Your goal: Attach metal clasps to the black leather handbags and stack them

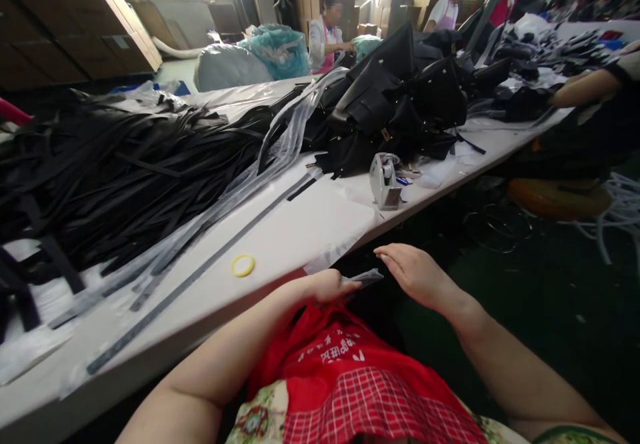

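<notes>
My left hand (327,285) is below the edge of the white table (310,224), fingers curled round the end of a thin grey strip in clear plastic (365,277). My right hand (417,272) hovers just right of that strip, fingers stretched out together and holding nothing. Both hands are over my lap, above a red apron (345,364). A long dark strap (210,264) lies along the table, beside several plastic-sleeved straps (260,171).
A big heap of black straps (110,171) covers the table's left. Black bags (400,97) pile up in the middle, with a tape dispenser (385,181) in front. A yellow tape ring (243,265) lies near the edge. Other people work at the far end and right; an orange stool (555,197) stands right.
</notes>
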`<state>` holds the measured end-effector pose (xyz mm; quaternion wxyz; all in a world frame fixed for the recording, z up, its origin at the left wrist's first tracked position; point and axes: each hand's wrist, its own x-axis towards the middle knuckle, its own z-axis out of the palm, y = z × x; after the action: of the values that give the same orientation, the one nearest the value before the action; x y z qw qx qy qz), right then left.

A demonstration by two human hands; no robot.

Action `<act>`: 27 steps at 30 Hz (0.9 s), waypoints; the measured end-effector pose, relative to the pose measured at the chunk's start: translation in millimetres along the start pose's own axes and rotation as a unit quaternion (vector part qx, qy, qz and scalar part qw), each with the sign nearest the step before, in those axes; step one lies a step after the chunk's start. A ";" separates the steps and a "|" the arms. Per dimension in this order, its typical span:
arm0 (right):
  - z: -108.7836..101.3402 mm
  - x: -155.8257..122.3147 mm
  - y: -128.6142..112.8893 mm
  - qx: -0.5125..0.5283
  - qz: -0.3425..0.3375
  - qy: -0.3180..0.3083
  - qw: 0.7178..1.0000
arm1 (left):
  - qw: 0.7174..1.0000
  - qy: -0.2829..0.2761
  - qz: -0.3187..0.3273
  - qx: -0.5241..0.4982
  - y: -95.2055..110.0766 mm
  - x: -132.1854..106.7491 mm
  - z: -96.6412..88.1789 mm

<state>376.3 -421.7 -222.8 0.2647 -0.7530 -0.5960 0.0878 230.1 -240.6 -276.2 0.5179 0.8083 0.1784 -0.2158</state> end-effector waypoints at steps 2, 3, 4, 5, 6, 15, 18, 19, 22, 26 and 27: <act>4.8 -1.7 -6.9 -0.002 -0.032 0.011 0.999 | 0.990 -0.084 -0.027 -0.113 0.5 -2.8 -2.1; 11.7 -3.0 -10.0 0.018 -0.048 -0.008 0.999 | 0.974 -0.135 -0.026 -0.179 1.4 -4.8 -3.0; 21.2 -4.8 -12.9 0.060 -0.059 -0.037 0.996 | 0.953 -0.182 -0.021 -0.241 2.4 -6.8 -3.4; 32.6 -6.8 -15.3 0.119 -0.060 -0.066 0.989 | 0.930 -0.222 -0.014 -0.292 3.3 -8.7 -3.2; 44.7 -9.0 -17.1 0.185 -0.052 -0.088 0.977 | 0.909 -0.254 -0.008 -0.329 3.7 -10.1 -2.2; 85.0 -9.3 -7.4 0.271 0.118 -0.075 0.952 | 0.932 0.052 0.040 -0.356 -0.2 -9.8 30.5; 90.7 -6.0 -9.4 0.335 0.214 -0.079 0.914 | 0.928 0.240 0.098 -0.266 5.0 -13.9 35.3; 93.6 -5.0 -11.7 0.366 0.236 -0.075 0.897 | 0.926 0.257 0.106 -0.256 6.6 -15.2 36.2; 100.7 -1.5 -17.9 0.475 0.254 -0.041 0.841 | 0.918 0.241 0.109 -0.295 8.7 -16.6 37.7; 99.5 3.9 -15.4 0.489 0.195 -0.047 0.849 | 0.903 0.255 0.098 -0.332 3.7 -15.9 36.6; 98.0 4.3 -14.2 0.457 0.172 -0.055 0.871 | 0.906 0.263 0.094 -0.319 1.7 -16.1 36.0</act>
<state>321.6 -386.7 -297.6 0.5265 -0.6326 -0.3639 0.4361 211.5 -275.2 -279.6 0.7002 0.6406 0.2902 0.1228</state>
